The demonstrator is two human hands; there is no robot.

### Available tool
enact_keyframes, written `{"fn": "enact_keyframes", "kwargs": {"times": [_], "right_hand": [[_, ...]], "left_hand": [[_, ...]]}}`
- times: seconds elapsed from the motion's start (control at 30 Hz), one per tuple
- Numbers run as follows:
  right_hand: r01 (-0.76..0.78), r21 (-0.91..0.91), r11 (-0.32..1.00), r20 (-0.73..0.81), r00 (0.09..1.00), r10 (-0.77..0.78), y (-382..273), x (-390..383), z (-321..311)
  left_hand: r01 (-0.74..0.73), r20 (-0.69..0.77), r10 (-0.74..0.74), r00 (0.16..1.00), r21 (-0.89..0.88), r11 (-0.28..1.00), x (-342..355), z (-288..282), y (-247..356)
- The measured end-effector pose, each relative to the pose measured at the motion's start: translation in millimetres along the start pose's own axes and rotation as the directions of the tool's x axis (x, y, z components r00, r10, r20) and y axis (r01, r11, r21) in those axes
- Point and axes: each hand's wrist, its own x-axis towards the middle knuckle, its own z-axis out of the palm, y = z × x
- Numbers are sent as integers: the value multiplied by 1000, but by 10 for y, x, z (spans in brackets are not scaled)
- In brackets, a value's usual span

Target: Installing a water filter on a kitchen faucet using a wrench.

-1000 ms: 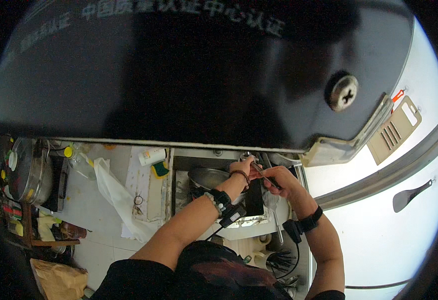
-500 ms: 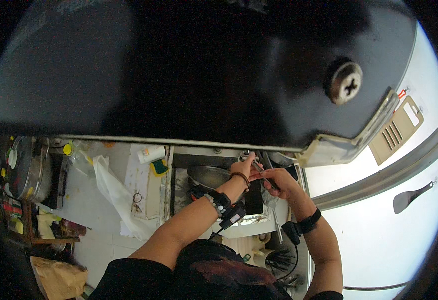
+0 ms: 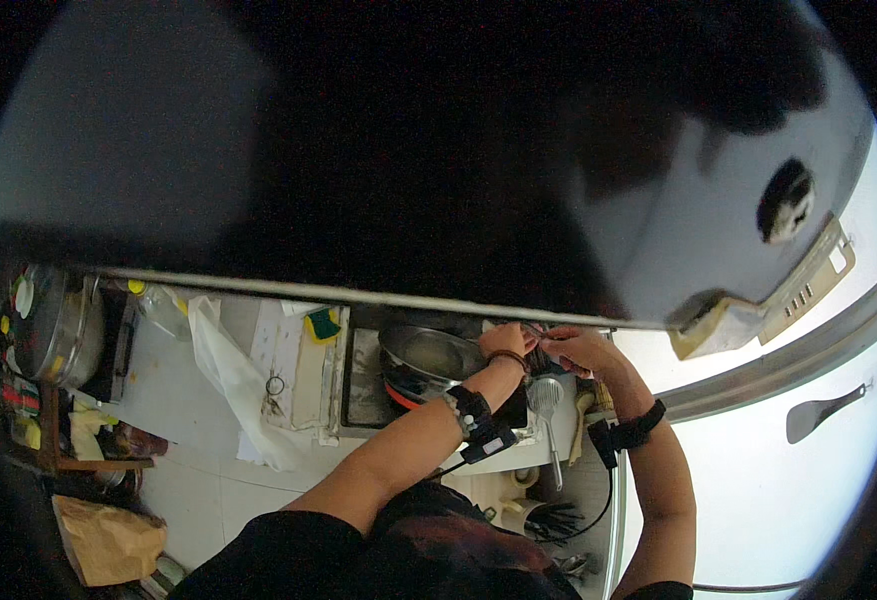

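My left hand (image 3: pixel 506 343) is at the right end of the sink (image 3: pixel 361 380), its fingers closed. Close beside it on the right, my right hand (image 3: pixel 580 350) has its fingers bent together toward the left one. A thin dark piece shows between the two hands, too small and shaded to name. Left of my left hand, a metal pan (image 3: pixel 428 352) sits tilted in the sink, with an orange-red band showing low on its side. Just below my right hand lies a slotted turner (image 3: pixel 549 398) with a metal handle, beside a wooden spoon (image 3: pixel 579 412).
A dark glossy panel (image 3: pixel 358 180) overhangs the far side of the sink. On the counter to the left are a green-and-yellow sponge (image 3: pixel 322 323), a white plastic bag (image 3: pixel 223 365) and a large pot (image 3: pixel 68 345). A black spatula (image 3: pixel 826 408) hangs on the right wall.
Both hands have moved slightly right, and the dark-handled tool seen between them earlier is now mostly hidden. The view has shifted, and more of the pan and its orange-red band shows.
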Motion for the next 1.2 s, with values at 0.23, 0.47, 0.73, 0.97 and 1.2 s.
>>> {"fn": "enact_keyframes", "kwargs": {"times": [0.23,0.47,0.73,0.97,1.2], "right_hand": [[15,-426,905,-1,1000,-17,217,638,-229],[278,-530,801,-32,937,-347,-121,150,-77],[600,-625,499,86,689,-720,-206,210,215],[245,-737,630,-129,864,-487,-171,164,353],[292,-687,666,-149,840,-522,-54,30,463]], "left_hand": [[166,60,-158,986,-526,834,667,-181,-262],[-79,-44,77,996,-47,996,-186,94,249],[-59,-78,62,995,34,998,-291,29,675],[111,-106,-83,991,295,949,-518,75,920],[84,66,-91,994,106,991,-577,21,820]]}}
